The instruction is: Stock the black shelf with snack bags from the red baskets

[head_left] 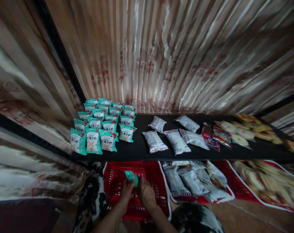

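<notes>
My left hand (127, 191) and my right hand (147, 194) are close together over a red plastic basket (113, 200). Between them is a small green snack bag (131, 176), gripped by the fingers of both hands and partly covered by them. Above, on the left part of the black shelf (130, 151), similar green and white snack bags (93, 141) stand upright in several rows. No other bag shows in the basket below my hands.
White bags with striped edges (177, 142) lie loosely mid-shelf, with red packets (211, 136) and round pale packs (239, 132) further right. Two more red baskets hold striped bags (190, 181) and yellowish packs (260, 181). Draped sheeting (149, 58) backs the shelf; a dark post (62, 51) stands left.
</notes>
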The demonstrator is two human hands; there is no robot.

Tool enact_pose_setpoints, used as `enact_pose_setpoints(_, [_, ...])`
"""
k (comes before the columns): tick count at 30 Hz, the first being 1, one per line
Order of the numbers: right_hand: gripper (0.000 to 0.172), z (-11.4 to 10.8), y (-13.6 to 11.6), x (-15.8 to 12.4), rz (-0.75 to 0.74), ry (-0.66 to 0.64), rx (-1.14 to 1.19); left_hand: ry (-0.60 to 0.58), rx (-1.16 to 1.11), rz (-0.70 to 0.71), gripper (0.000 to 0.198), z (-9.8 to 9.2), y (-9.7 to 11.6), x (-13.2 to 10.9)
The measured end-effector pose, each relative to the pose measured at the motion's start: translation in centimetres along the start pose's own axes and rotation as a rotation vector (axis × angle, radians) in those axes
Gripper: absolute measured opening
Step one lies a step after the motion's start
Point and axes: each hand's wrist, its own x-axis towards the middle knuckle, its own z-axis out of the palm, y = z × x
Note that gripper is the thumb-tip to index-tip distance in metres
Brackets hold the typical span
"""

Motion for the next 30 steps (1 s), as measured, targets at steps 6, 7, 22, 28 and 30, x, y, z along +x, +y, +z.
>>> enact_pose_setpoints(6, [0.047,-1.5,-3.0,-3.2,-0.147,0.231,0.058,0.094,-0.2,0.163,0.043,0.2,2.1,-2.5])
enact_pose_setpoints(7, [0.047,-1.9,-3.3,-3.9,-0.175,0.254,0.083,0.105,-0.205,0.192,0.044,0.0,2.3,-2.8])
enact_pose_setpoints(22, [0.026,-8.4,-3.3,-5.0,-0.307,0.383,0.535,-0.058,-0.261,0.213,0.048,-4.2,6.4,-7.2])
enact_pose_setpoints(28, [0.04,-11.5,-4.1,-5.2,-0.572,0.346,0.247,-0.207,0.692,0.42,0.041,-6.7,9.7,-8.4])
enact_pose_setpoints(30, [0.049,-12.2,-4.7,-5.3,-0.665,0.217,0.146,-0.217,0.838,0.457,0.036,-7.0,10.7,-8.7])
